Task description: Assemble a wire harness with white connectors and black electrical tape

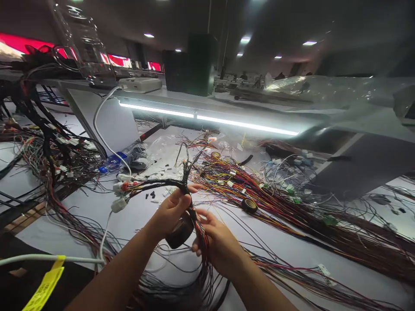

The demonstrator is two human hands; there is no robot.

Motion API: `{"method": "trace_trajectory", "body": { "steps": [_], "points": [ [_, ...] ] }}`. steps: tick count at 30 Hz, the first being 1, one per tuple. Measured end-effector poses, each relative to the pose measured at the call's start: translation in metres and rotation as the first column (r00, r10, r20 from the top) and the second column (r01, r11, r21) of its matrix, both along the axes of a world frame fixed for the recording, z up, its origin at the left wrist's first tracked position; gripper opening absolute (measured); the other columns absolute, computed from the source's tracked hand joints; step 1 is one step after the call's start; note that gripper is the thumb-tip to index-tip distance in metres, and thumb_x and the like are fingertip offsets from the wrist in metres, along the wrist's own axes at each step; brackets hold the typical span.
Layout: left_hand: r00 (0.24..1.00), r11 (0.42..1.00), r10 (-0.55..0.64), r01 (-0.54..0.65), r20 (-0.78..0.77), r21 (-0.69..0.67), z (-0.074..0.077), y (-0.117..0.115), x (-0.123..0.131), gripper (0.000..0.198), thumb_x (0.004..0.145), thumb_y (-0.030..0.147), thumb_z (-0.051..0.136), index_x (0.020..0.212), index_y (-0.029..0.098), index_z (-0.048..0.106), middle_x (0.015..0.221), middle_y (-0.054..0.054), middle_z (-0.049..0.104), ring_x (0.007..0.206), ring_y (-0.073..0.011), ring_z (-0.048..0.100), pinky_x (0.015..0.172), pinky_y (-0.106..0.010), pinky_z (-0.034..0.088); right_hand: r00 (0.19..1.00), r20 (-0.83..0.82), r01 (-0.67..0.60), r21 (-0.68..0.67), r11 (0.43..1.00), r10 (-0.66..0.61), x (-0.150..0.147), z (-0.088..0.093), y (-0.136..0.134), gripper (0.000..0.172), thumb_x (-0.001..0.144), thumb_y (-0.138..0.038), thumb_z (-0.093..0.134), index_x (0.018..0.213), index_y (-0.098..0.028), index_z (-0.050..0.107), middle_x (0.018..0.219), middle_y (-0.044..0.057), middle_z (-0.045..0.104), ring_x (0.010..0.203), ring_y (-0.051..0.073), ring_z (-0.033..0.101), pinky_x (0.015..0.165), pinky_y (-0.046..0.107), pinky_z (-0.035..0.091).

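Note:
A wire harness (201,235) runs up the middle of the head view, its upper part and branches wrapped in black tape. My left hand (173,210) is closed round the taped trunk, just below where the branches split. Lower down, the fingers of my right hand (215,239) curl round the loose, unwrapped wires. A roll of black tape (180,232) hangs beside the trunk under my left hand; whether its strip is attached to the harness is hidden. White connectors (119,204) end the branch that points left.
Long bundles of coloured wires (275,207) cover the right of the white table, with another tape roll (249,206) on them. More harnesses (61,160) lie at the left. A lit tube (246,125) sits under the shelf, which bears a glass jar (89,52).

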State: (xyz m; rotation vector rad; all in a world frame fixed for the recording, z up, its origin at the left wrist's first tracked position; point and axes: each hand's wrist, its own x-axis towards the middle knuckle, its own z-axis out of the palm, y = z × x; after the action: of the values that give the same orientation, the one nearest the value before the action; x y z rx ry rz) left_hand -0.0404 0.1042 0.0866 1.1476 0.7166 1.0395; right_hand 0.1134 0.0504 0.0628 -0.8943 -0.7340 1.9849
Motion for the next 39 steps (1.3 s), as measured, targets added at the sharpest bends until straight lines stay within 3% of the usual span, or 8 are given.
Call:
{"method": "trace_trajectory", "body": {
  "steps": [4,8,16,19,21,26,32,39],
  "points": [
    [0.995,0.995,0.096,-0.096,-0.018,0.009,-0.005,0.003,0.007,0.032,0.081,0.045,0.065,0.102,0.023,0.060,0.126,-0.007,0.055,0.063,-0.0084,0.059,0.050,-0.020,0.045,0.831,0.421,-0.011,0.665,0.747,-0.364,0.007,0.003,-0.012,0.055,0.074,-0.010,0.054,0.125,-0.032,0.050,0.130,0.007,0.046,0.073,0.012,0.062,0.072,0.033,0.054],
    [0.997,0.991,0.082,-0.080,0.015,-0.108,-0.008,0.003,0.013,0.036,0.079,0.042,0.069,0.106,0.021,0.059,0.091,-0.004,0.067,0.067,-0.0123,0.060,0.059,-0.023,0.047,0.414,0.560,-0.361,0.825,0.435,-0.718,0.001,0.000,-0.009,0.052,0.076,-0.006,0.050,0.120,-0.034,0.058,0.131,0.009,0.046,0.074,0.015,0.060,0.066,0.032,0.052],
    [0.967,0.818,0.040,0.113,0.253,-0.564,-0.022,-0.022,0.026,0.031,0.080,0.042,0.069,0.092,0.014,0.068,0.075,-0.005,0.069,0.068,-0.0149,0.063,0.061,-0.023,0.047,0.420,0.364,-0.307,0.919,0.248,-0.831,0.003,-0.021,0.000,0.037,0.083,-0.005,0.045,0.111,-0.026,0.058,0.105,0.006,0.053,0.068,0.010,0.058,0.060,0.022,0.049],
    [0.972,0.808,-0.004,0.141,0.235,-0.573,-0.035,-0.030,0.027,0.035,0.084,0.046,0.062,0.086,0.011,0.070,0.074,-0.006,0.070,0.066,-0.0145,0.062,0.062,-0.024,0.045,0.506,0.360,-0.152,0.932,0.330,-0.784,0.007,-0.025,-0.005,0.035,0.081,-0.006,0.049,0.107,-0.027,0.061,0.108,0.006,0.054,0.082,0.015,0.062,0.069,0.027,0.052],
    [0.973,0.861,0.019,0.100,0.228,-0.499,-0.038,-0.030,0.023,0.032,0.085,0.042,0.062,0.087,0.012,0.071,0.082,-0.008,0.072,0.075,-0.0161,0.064,0.074,-0.026,0.046,0.654,0.336,0.102,0.849,0.519,-0.678,0.009,-0.022,-0.011,0.027,0.083,-0.013,0.053,0.106,-0.026,0.059,0.106,0.006,0.058,0.089,0.018,0.064,0.074,0.031,0.053],
    [0.929,0.934,-0.062,0.184,0.366,-0.307,-0.029,-0.025,0.014,0.035,0.089,0.045,0.055,0.087,0.016,0.073,0.131,-0.010,0.060,0.116,-0.0269,0.055,0.100,-0.038,0.037,0.935,-0.081,0.341,-0.054,0.938,-0.345,0.000,-0.012,-0.022,0.020,0.089,-0.033,0.053,0.104,-0.021,0.051,0.085,0.002,0.066,0.058,0.013,0.066,0.048,0.021,0.051],
    [0.974,0.978,-0.139,0.163,0.177,-0.127,-0.027,-0.023,0.013,0.041,0.089,0.048,0.053,0.108,0.016,0.071,0.092,-0.011,0.072,0.092,-0.0224,0.063,0.086,-0.035,0.045,0.911,-0.362,-0.352,-0.438,0.827,0.196,-0.004,-0.025,-0.011,0.019,0.086,-0.026,0.045,0.074,-0.014,0.054,0.052,0.002,0.059,0.031,0.008,0.053,0.029,0.012,0.035],
    [0.986,0.973,-0.109,0.132,0.127,-0.189,-0.030,-0.017,0.013,0.035,0.085,0.049,0.059,0.096,0.017,0.068,0.073,-0.003,0.064,0.057,-0.0103,0.057,0.052,-0.021,0.042,0.991,-0.129,-0.063,-0.135,0.989,0.045,0.019,-0.021,-0.026,0.042,0.088,-0.053,0.055,0.107,-0.016,0.051,0.068,0.004,0.069,0.042,0.007,0.056,0.042,0.013,0.039]
  ]
}}
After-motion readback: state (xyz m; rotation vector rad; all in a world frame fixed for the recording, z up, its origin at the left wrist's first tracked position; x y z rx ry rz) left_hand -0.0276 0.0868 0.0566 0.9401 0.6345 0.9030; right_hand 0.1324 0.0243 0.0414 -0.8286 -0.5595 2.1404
